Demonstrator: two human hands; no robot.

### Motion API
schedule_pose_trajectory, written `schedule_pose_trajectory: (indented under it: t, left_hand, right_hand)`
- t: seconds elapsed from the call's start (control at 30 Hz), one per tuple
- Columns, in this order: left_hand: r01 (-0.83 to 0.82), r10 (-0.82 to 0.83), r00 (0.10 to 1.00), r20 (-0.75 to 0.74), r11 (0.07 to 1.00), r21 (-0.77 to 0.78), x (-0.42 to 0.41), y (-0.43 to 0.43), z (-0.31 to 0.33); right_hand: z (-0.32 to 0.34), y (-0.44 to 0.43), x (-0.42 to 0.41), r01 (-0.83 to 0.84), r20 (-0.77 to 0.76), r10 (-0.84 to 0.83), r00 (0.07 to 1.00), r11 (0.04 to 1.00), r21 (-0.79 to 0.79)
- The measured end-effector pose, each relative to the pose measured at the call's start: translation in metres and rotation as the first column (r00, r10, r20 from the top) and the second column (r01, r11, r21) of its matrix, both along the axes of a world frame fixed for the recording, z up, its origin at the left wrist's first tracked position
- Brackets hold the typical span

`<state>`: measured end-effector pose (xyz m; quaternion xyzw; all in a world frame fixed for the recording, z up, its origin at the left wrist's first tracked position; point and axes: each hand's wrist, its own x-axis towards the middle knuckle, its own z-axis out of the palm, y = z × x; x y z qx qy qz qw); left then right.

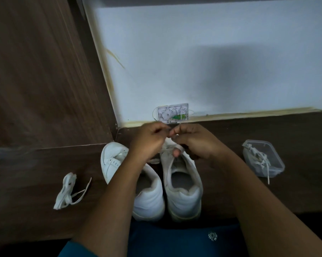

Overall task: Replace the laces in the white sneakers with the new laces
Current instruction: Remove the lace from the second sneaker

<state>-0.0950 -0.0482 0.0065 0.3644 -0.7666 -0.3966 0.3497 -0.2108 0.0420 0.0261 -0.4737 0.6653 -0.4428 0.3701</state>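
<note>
Dark wood desk meets a pale wall. The left sneaker [150,198] and right sneaker [182,193] stand side by side, heels near, toes far. The left hand [149,140] and right hand [192,142] meet over the right sneaker's far end, fingers curled, each seemingly pinching its lace [169,144]. The shoe runs lengthwise beneath them, equally near both. Loose laces [66,191] lie left; more fill a tub [262,142] right.

sneakers [149,197] [184,197]: 2 | lace bundles [65,191] [260,158]: 2 | container [263,145]: 1 | hands [149,141] [193,142]: 2

Head cam looks fwd/down, close over sneakers [182,182].
</note>
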Motion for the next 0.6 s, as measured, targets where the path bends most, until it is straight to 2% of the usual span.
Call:
schedule_pose_trajectory:
  t: [0.03,0.07,0.1,0.13,0.2,0.27,0.33,0.4,0.5,0.6]
  left_hand:
    - [0.083,-0.084,0.992,0.097,0.996,0.015,-0.003,0.003,-0.002]
    - [0.133,-0.130,0.969,0.211,0.991,-0.002,-0.004,0.005,-0.003]
    - [0.162,-0.141,0.938,0.315,0.986,-0.041,-0.005,0.006,-0.005]
    - [0.175,-0.131,0.913,0.385,0.981,-0.083,-0.004,0.007,-0.006]
    - [0.124,-0.064,0.911,0.407,0.985,-0.123,-0.004,0.005,-0.008]
    - [0.059,-0.036,0.950,0.312,0.996,-0.065,-0.003,-0.001,-0.009]
    - [0.126,-0.117,0.963,0.241,0.992,-0.020,-0.003,-0.002,-0.010]
    - [0.245,-0.213,0.926,0.312,0.967,-0.065,-0.004,-0.002,-0.012]
    - [0.283,-0.196,0.857,0.477,0.952,-0.118,-0.006,0.001,-0.010]
    - [0.221,-0.127,0.893,0.432,0.960,-0.173,-0.008,0.002,-0.013]
  right_hand:
    - [-0.003,-0.003,-0.003,0.040,-0.127,-0.039,0.991,0.999,0.008]
    - [-0.008,-0.007,-0.008,0.095,-0.357,-0.075,0.931,0.995,0.038]
    - [-0.013,-0.009,-0.012,0.163,-0.568,-0.087,0.818,0.983,0.084]
    - [-0.017,-0.009,-0.015,0.234,-0.685,-0.086,0.723,0.964,0.126]
    - [-0.020,-0.008,-0.015,0.289,-0.715,-0.097,0.693,0.946,0.151]
    - [-0.018,-0.006,-0.013,0.238,-0.709,-0.073,0.702,0.962,0.136]
    - [-0.016,-0.006,-0.008,0.151,-0.699,-0.004,0.715,0.977,0.149]
    - [-0.016,-0.007,-0.005,0.116,-0.707,0.032,0.706,0.980,0.161]
    - [-0.017,-0.008,-0.002,0.082,-0.707,0.084,0.702,0.977,0.198]
    - [-0.015,-0.010,-0.002,0.052,-0.666,0.094,0.740,0.979,0.196]
